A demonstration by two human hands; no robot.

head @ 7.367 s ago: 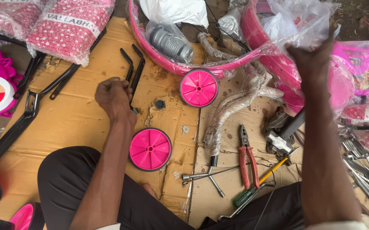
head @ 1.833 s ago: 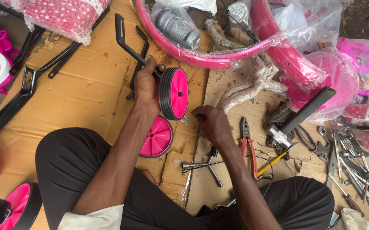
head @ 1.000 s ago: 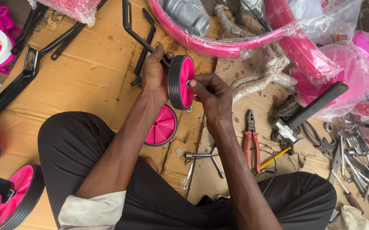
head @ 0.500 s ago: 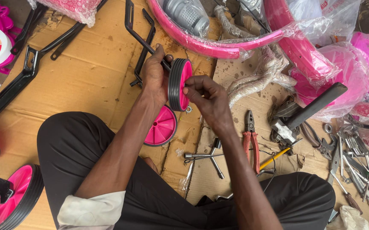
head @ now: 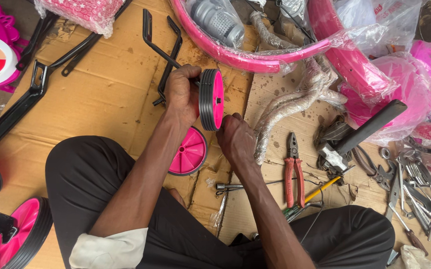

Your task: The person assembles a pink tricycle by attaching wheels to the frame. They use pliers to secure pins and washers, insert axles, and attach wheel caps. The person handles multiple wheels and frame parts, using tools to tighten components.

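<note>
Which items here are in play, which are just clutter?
In play: left hand gripping black bracket; pink wheel on it; right hand at wheel's lower edge.
Lying about: second pink wheel, red pliers, cross wrench, cardboard.

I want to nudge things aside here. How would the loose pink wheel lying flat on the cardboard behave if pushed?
The pink plastic wheel lies flat, so it would probably slide, not roll. It looks like hollow plastic, likely light. Stood on edge, it would probably roll.
</note>
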